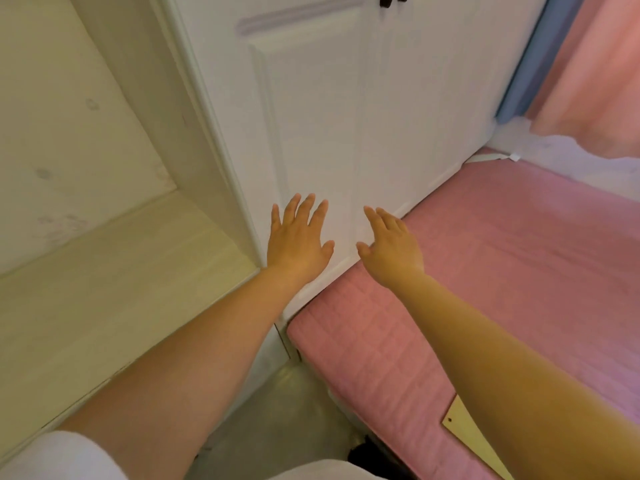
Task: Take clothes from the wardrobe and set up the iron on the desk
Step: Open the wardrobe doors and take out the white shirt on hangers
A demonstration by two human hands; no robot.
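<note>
Reaching both arms toward wardrobe (346,116), doors closed, two dark handles (393,0) at top edge of view. My left hand (298,237) flat, fingers straight and spread, over lower door panel; contact with door: cannot tell. My right hand (391,244) likewise, fingers straight, slightly apart, holding nothing, near door's bottom edge. Pink mattress (502,271) butts against wardrobe on right. Pale desk surface (104,289) on left. Iron, clothes: not visible.
</note>
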